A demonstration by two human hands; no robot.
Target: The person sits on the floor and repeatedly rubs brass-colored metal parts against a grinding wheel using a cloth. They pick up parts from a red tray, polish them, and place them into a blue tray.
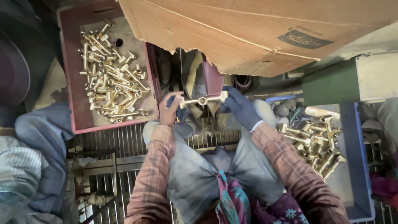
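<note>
- The brass fitting [202,100], a T-shaped piece with a round port at its middle, is held level in front of the person's knees, below the torn edge of a cardboard sheet [248,29].
- The left hand [171,110] is closed on the fitting's left end; the right hand [240,108], in a dark blue glove, is closed on its right end, so the two hands stand apart with the piece spanning between them.
- What the fitting is being pressed against is hidden behind the hands, so the working surface cannot be told.
- Doing this well likely calls for equal grip at both ends, keeping the bar level and turning it evenly, fingers kept out at the tips.
- A red tray [83,120] of similar brass pieces lies to the left; a blue tray [356,166] holds another heap on the right.
</note>
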